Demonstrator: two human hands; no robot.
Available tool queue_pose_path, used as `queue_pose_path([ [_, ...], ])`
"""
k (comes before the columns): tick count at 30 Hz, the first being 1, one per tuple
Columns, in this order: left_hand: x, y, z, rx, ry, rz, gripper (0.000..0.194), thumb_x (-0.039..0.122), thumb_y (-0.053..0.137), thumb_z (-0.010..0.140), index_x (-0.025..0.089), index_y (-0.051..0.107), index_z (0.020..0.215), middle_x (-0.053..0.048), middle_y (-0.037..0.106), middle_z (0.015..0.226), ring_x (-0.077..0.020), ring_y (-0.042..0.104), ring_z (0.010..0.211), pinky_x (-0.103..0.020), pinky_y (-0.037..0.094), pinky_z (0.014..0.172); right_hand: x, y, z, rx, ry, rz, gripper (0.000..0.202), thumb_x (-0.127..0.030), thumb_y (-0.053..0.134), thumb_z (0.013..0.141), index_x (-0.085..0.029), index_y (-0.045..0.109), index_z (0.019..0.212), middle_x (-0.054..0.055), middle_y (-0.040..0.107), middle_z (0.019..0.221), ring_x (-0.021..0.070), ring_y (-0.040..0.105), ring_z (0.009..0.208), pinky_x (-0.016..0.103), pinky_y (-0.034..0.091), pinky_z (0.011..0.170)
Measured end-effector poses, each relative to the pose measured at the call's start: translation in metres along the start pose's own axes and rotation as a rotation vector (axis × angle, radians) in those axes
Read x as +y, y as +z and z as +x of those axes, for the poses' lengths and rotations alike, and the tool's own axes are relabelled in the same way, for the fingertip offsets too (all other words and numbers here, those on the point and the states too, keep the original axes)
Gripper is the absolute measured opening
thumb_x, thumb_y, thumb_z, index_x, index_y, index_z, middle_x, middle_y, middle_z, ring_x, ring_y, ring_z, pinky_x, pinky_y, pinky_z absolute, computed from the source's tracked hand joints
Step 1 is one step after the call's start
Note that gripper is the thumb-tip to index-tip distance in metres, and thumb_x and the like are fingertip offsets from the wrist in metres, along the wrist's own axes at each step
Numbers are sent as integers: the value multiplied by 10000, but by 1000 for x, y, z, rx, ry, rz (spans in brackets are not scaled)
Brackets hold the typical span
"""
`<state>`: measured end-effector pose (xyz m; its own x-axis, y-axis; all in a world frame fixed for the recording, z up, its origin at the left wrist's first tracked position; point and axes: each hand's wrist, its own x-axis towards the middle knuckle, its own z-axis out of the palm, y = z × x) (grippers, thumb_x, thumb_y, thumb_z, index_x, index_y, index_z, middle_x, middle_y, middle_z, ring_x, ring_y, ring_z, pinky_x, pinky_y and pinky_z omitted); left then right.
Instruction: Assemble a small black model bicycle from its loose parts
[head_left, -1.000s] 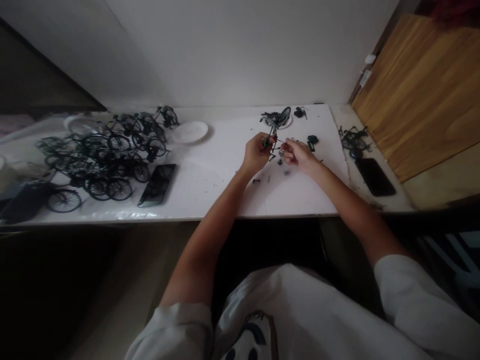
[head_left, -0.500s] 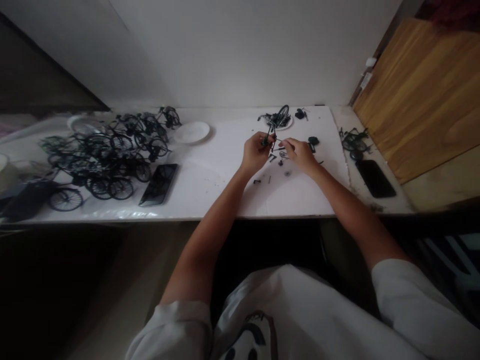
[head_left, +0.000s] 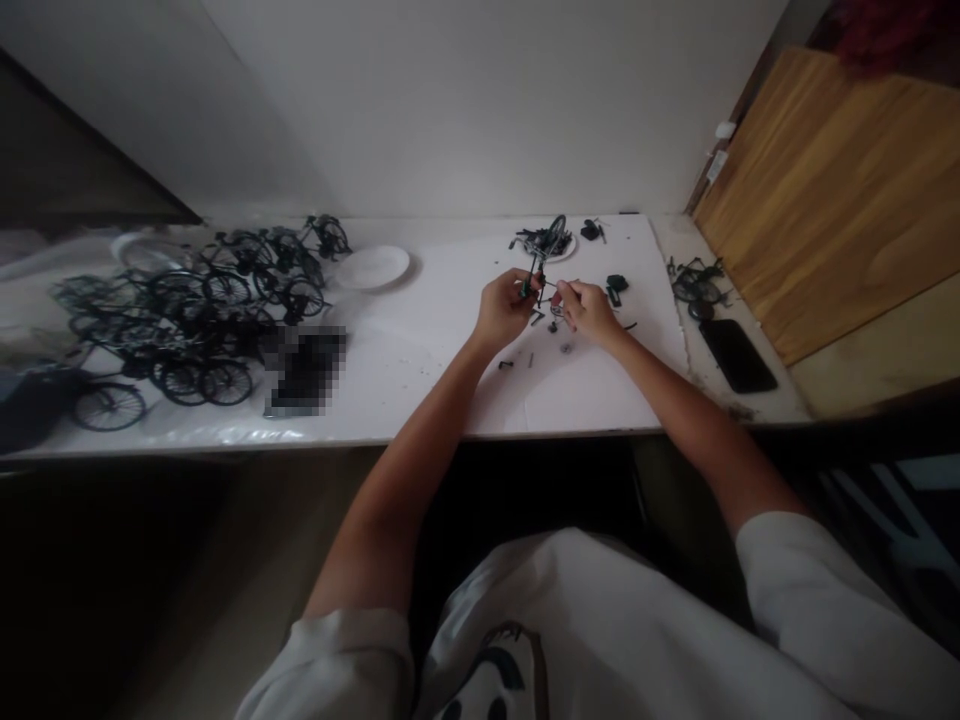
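Observation:
My left hand (head_left: 504, 308) is closed around a small dark bicycle frame (head_left: 534, 277), raised above the white table board. Just to its right, my right hand (head_left: 587, 308) pinches a thin dark rod-like piece whose tip meets the frame; its exact shape is too small to tell. Behind both hands a white plate (head_left: 568, 250) bears dark parts and a small spoked wheel (head_left: 556, 236). Small loose pieces lie below the hands, among them a round one (head_left: 566, 348) and a short dark one (head_left: 506, 365).
Several dark model bicycles (head_left: 225, 285) crowd the left side, beside a white plate (head_left: 373, 268) and a blurred-out dark device (head_left: 306, 370). Black parts (head_left: 616, 288) lie right of my hands. Farther right are a green-black tangle (head_left: 699, 282) and a black phone (head_left: 737, 356).
The whole view has shifted slightly, with the table things now a little further left. Both hands keep their hold, and my right fingers have turned slightly beside the frame.

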<state>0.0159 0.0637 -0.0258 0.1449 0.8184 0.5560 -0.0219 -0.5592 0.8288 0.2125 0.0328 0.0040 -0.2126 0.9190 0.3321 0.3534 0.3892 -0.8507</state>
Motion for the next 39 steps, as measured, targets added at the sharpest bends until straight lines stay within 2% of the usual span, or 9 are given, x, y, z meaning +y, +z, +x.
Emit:
queue_pose_path([
  [6, -3, 0, 0, -14, 41, -17, 150, 177, 763, 853, 209, 670, 966, -118, 808, 1098, -234, 789, 1148, -378, 638, 955, 2, 3, 2, -18, 96, 73, 781, -972, 376, 958, -252, 596, 751, -41, 469, 491, 144, 483, 438, 304, 428, 505],
  [10, -1, 1, -2, -20, 9, -23, 192, 162, 764, 805, 210, 676, 969, -116, 802, 1095, -240, 781, 1138, -364, 641, 914, 4, 2, 4, -1, 55, 21, 783, -939, 372, 987, -236, 640, 767, -35, 485, 497, 150, 496, 458, 320, 450, 576],
  [14, -2, 3, -2, -5, -61, -66, 192, 177, 766, 811, 213, 664, 969, -108, 797, 1066, -256, 765, 1217, -366, 638, 942, 7, -3, 6, 17, 22, -97, 778, -891, 361, 1021, -222, 682, 787, -17, 510, 514, 178, 532, 535, 334, 458, 649],
  [19, -17, 2, 0, 67, -133, -41, 197, 220, 764, 892, 219, 633, 1040, -93, 793, 1051, -180, 788, 953, -320, 638, 835, 7, -13, 9, 6, -44, -195, 584, -678, 496, 1052, -183, 742, 863, 30, 644, 673, 209, 623, 729, 327, 469, 731],
  [22, -25, 0, 2, 94, -137, -33, 212, 205, 776, 897, 222, 627, 1048, -95, 792, 1053, -164, 774, 911, -300, 628, 809, 10, -17, 11, 9, -80, -210, 372, -487, 573, 1022, -176, 763, 954, 73, 770, 899, 218, 674, 869, 323, 493, 828],
  [25, -29, -2, 3, 100, -129, -22, 207, 212, 783, 905, 219, 628, 1041, -90, 790, 1029, -158, 762, 895, -290, 619, 804, 14, -20, 13, 31, -49, -244, 261, -361, 582, 992, -175, 763, 1024, 100, 809, 1036, 223, 685, 910, 329, 495, 851],
  [31, -26, -4, 3, 94, -123, 10, 230, 207, 772, 918, 204, 684, 1131, -62, 791, 939, -133, 727, 775, -253, 559, 702, 17, -19, 13, 31, 4, -278, 340, -407, 518, 1050, -176, 762, 1102, 107, 817, 1053, 244, 684, 914, 362, 518, 900],
  [36, -19, -6, 1, 37, -103, 72, 226, 244, 770, 948, 203, 713, 1163, -5, 719, 736, -132, 636, 634, -273, 514, 648, 9, -16, 9, 71, -167, -142, 416, -457, 522, 1080, -171, 785, 1229, 131, 809, 1276, 248, 729, 1172, 363, 522, 1066],
  [39, -13, -6, 1, 10, -90, 106, 196, 256, 736, 973, 188, 729, 1157, -16, 728, 754, -136, 644, 657, -271, 501, 653, 3, -14, 7, 74, -209, -103, 385, -473, 615, 1052, -182, 835, 1175, 126, 827, 1225, 250, 747, 1152, 353, 536, 1045],
])
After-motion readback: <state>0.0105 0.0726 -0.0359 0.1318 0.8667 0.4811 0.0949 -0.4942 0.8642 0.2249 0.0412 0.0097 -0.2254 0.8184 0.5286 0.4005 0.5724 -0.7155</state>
